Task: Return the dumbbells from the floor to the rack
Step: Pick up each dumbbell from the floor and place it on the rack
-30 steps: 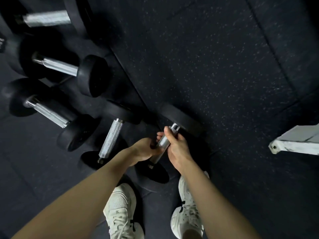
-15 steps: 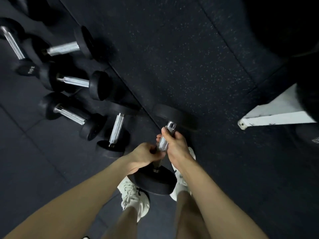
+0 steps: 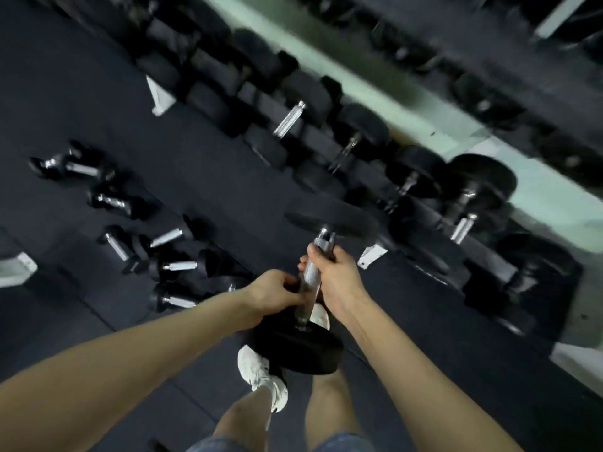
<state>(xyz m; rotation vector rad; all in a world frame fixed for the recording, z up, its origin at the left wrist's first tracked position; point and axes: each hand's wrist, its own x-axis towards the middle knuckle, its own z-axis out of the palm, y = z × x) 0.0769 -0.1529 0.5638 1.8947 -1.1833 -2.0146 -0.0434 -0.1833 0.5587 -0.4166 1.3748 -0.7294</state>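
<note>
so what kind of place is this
Most likely a gym's free-weights area. A long rack holds rows of black dumbbells, smaller dumbbells lie loose on the dark rubber floor, and both hands, the left hand and right hand, grip a large dumbbell by its metal handle.

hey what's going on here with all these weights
A person is carrying one large black dumbbell with both hands: the left hand and right hand are wrapped around its chrome handle, and it is off the floor. The dumbbell rack lies just ahead, already holding many dumbbells. Several smaller dumbbells are scattered on the dark rubber floor to the left.
</note>
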